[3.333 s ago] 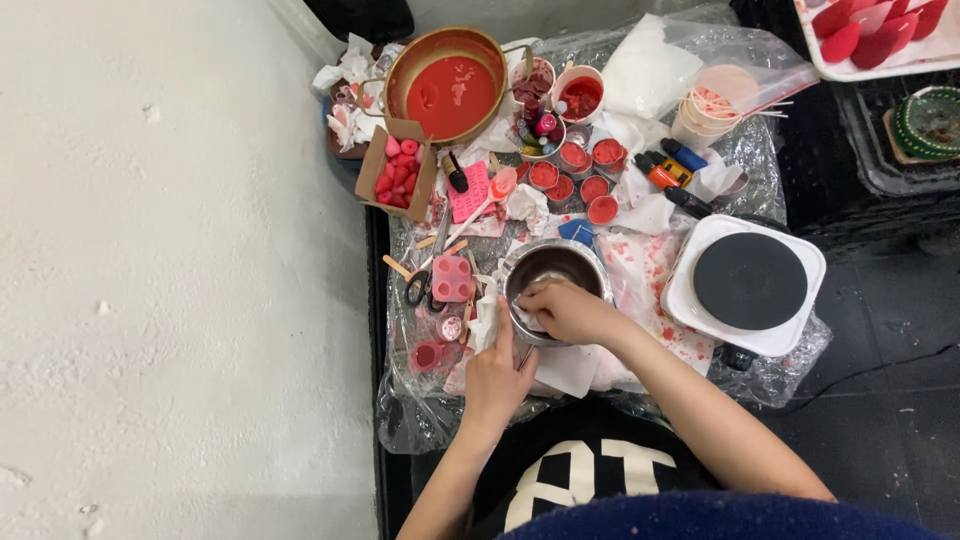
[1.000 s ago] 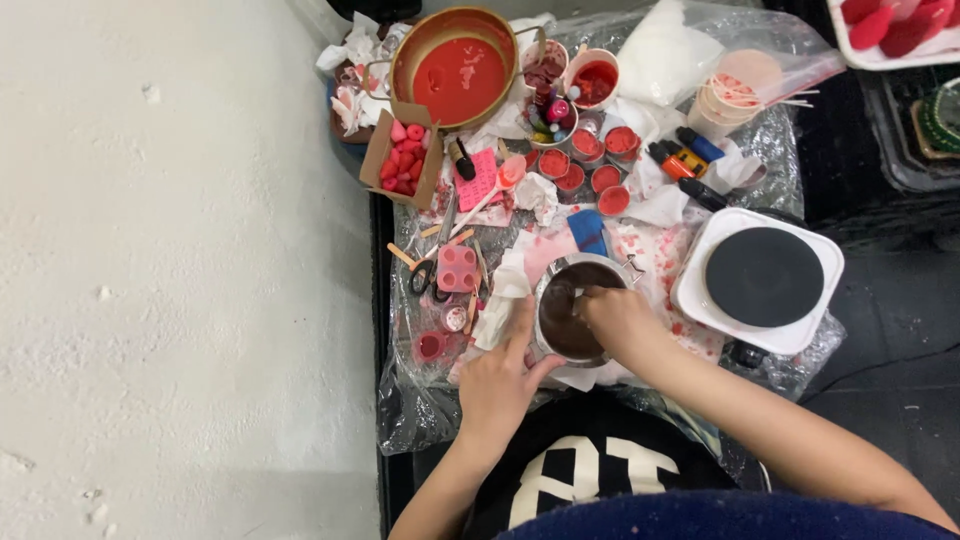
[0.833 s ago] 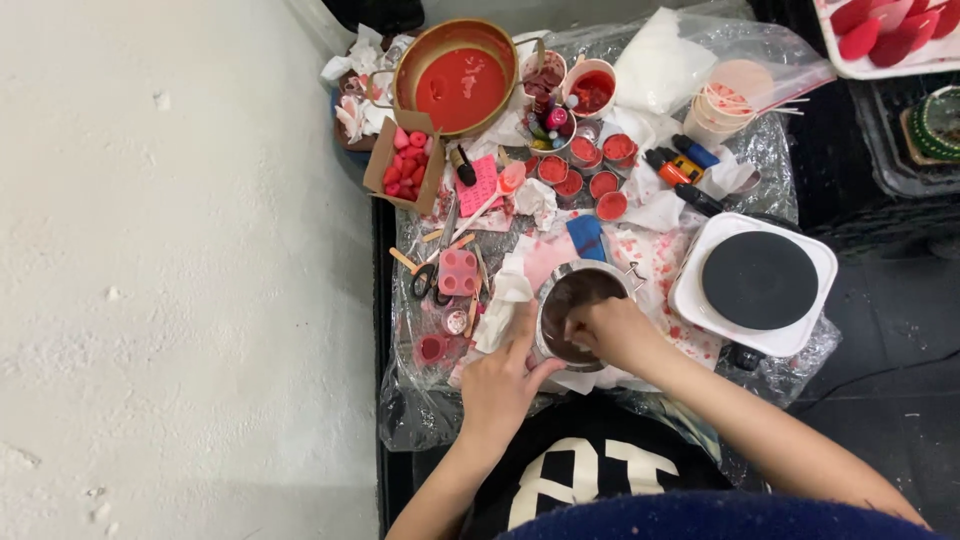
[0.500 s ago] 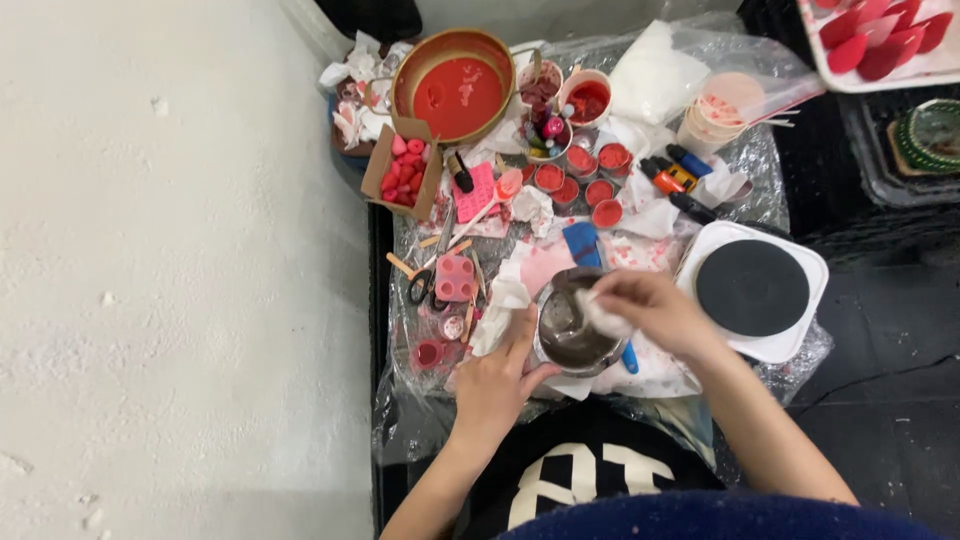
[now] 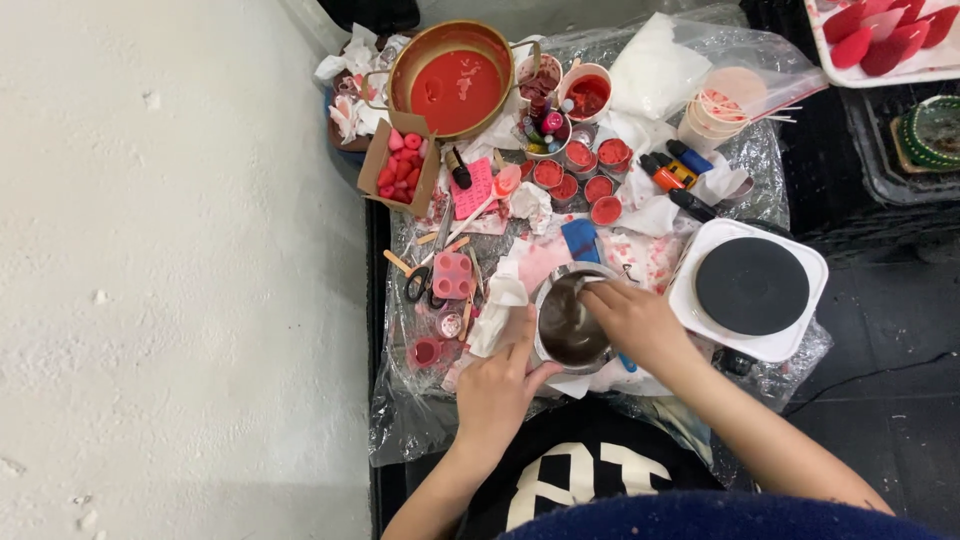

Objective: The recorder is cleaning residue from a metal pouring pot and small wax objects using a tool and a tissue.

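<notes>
While the small metal pot [image 5: 572, 322] sits on the plastic-covered table [image 5: 400, 420] just in front of the person, the left hand [image 5: 503, 385] steadies its near rim with fingers spread against the side. The right hand [image 5: 630, 322] reaches over the pot's far edge, curled around something I cannot make out. Just right stands a white hotplate [image 5: 750, 290]; beyond lie red wax cups [image 5: 590, 172] and a big pan of red liquid [image 5: 455, 72].

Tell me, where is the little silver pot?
The silver pot sits low in the middle of the head view, between the left hand and right hand.
</notes>
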